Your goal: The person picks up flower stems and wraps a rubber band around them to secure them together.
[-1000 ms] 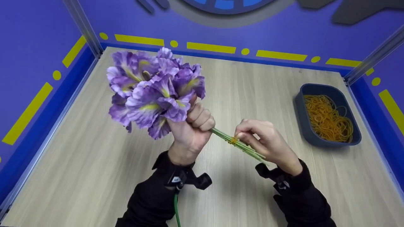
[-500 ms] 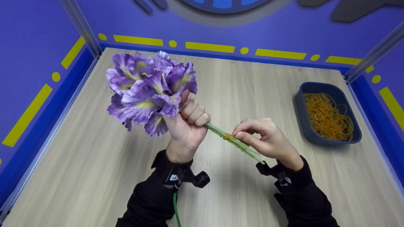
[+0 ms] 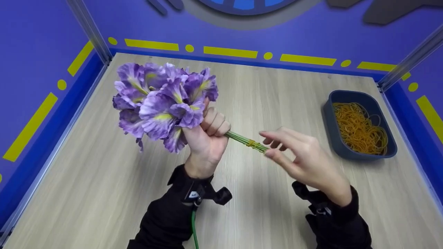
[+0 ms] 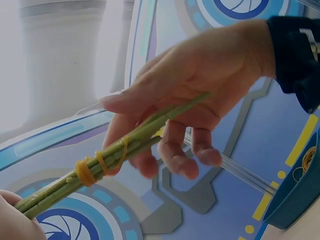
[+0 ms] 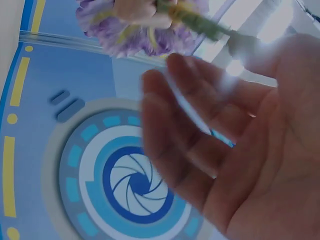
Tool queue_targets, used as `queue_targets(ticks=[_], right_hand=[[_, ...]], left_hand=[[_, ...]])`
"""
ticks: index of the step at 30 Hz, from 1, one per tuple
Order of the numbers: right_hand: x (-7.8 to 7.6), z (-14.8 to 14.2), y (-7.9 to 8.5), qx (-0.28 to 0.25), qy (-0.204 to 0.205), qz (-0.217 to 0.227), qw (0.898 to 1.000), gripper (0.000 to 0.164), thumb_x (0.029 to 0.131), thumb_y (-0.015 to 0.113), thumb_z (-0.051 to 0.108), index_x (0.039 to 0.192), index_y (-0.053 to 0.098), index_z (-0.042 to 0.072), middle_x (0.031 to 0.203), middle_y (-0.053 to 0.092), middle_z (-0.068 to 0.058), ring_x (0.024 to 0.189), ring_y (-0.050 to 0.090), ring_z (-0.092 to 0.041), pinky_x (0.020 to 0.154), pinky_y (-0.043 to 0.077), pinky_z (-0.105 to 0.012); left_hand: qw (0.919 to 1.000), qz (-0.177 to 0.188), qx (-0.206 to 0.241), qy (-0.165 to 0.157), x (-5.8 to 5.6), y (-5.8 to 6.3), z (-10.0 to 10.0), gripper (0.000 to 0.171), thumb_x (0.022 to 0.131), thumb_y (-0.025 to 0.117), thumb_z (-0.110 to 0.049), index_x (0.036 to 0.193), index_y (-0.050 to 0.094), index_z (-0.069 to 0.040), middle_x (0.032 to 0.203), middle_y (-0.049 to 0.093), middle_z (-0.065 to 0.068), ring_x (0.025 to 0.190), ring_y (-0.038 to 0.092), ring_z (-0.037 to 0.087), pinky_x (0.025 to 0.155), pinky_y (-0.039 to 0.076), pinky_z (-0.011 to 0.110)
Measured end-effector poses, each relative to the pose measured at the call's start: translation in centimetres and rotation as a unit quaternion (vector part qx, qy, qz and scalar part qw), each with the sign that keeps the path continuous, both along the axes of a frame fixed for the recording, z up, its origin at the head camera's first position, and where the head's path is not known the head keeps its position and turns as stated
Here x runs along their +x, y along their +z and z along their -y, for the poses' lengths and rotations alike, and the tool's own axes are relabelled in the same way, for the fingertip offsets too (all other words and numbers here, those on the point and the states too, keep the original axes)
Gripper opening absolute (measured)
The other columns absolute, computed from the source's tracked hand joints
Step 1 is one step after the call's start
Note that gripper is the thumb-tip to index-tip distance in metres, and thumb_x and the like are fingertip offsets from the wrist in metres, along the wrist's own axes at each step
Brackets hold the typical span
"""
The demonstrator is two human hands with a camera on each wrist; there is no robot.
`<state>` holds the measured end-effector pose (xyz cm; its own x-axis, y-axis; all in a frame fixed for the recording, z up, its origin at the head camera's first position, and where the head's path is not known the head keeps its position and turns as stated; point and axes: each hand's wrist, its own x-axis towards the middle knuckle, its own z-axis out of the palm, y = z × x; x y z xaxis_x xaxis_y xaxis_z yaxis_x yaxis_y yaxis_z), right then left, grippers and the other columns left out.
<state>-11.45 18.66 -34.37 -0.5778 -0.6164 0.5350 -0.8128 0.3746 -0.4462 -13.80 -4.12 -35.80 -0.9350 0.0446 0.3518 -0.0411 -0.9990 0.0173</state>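
A bunch of purple artificial irises [image 3: 166,107] with yellow throats is gripped just below the blooms by my left hand [image 3: 209,141]. The green stems [image 3: 237,137] slant down to the right out of that fist. Around them, partway down, an orange rubber band [image 4: 90,170] is wound in several turns. My right hand [image 3: 308,159] is beside the lower stem ends, fingers spread and loosely bent, with nothing pinched. In the right wrist view its palm [image 5: 270,165] faces the camera, and the stems pass near the thumb; whether they touch is unclear.
A dark blue-grey bin [image 3: 330,138] holding many orange rubber bands [image 3: 360,129] stands at the right of the wooden table [image 3: 270,214]. Blue walls with yellow marks [image 3: 230,52] enclose the back and sides. A green cable [image 3: 193,228] hangs from the left wrist.
My right hand has let go of the rubber band on the stems, opened its fingers and drawn back slightly down and right. The left hand keeps its grip on the irises.
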Motion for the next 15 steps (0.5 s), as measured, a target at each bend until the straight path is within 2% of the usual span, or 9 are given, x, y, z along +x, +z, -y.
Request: queue_targets(ticks=[5, 7, 12, 14, 15], right_hand=[[0.2, 0.8, -0.6, 0.058, -0.010, 0.014, 0.998, 0.040, 0.096, 0.071, 0.019, 0.134, 0.063, 0.009, 0.103, 0.067, 0.006, 0.089, 0.064, -0.007, 0.072, 0.053, -0.023], [0.2, 1.0, -0.8, 0.069, -0.013, 0.022, 0.997, 0.035, 0.097, 0.071, 0.019, 0.131, 0.066, 0.010, 0.098, 0.066, 0.008, 0.083, 0.062, -0.005, 0.066, 0.052, -0.023], [0.1, 1.7, -1.3, 0.081, -0.020, 0.032, 0.996, 0.016, 0.099, 0.068, 0.023, 0.112, 0.071, 0.016, 0.087, 0.058, 0.012, 0.068, 0.051, -0.001, 0.055, 0.044, -0.020], [0.0, 2.0, -1.5, 0.079, -0.025, 0.026, 0.996, 0.012, 0.099, 0.068, 0.023, 0.108, 0.072, 0.016, 0.085, 0.055, 0.012, 0.066, 0.047, -0.001, 0.054, 0.042, -0.020], [0.0, 2.2, -1.7, 0.076, -0.028, 0.022, 0.996, 0.012, 0.098, 0.069, 0.023, 0.108, 0.072, 0.016, 0.085, 0.053, 0.012, 0.065, 0.046, -0.001, 0.053, 0.040, -0.020]], left_hand=[[0.9978, 0.046, -0.048, -0.008, 0.2, -0.2, -0.9, 0.028, 0.080, 0.080, -0.022, 0.078, 0.054, -0.012, 0.056, 0.016, -0.008, 0.048, 0.012, 0.005, 0.046, 0.009, 0.018], [0.9962, 0.063, -0.059, -0.014, 0.2, -0.3, -1.3, 0.033, 0.078, 0.081, -0.024, 0.075, 0.049, -0.014, 0.056, 0.016, -0.008, 0.048, 0.012, 0.005, 0.046, 0.010, 0.018], [0.9933, 0.091, -0.069, -0.015, -0.2, -0.7, -1.7, 0.055, 0.076, 0.079, -0.027, 0.066, 0.026, -0.020, 0.055, 0.017, -0.009, 0.048, 0.011, 0.004, 0.046, 0.009, 0.017], [0.9929, 0.098, -0.066, -0.015, -0.3, -0.9, -1.7, 0.054, 0.078, 0.075, -0.026, 0.066, 0.023, -0.020, 0.055, 0.016, -0.009, 0.048, 0.011, 0.004, 0.046, 0.008, 0.017], [0.9926, 0.102, -0.064, -0.016, -0.4, -0.9, -1.7, 0.049, 0.083, 0.070, -0.025, 0.066, 0.025, -0.020, 0.055, 0.016, -0.010, 0.048, 0.010, 0.003, 0.046, 0.008, 0.016]])
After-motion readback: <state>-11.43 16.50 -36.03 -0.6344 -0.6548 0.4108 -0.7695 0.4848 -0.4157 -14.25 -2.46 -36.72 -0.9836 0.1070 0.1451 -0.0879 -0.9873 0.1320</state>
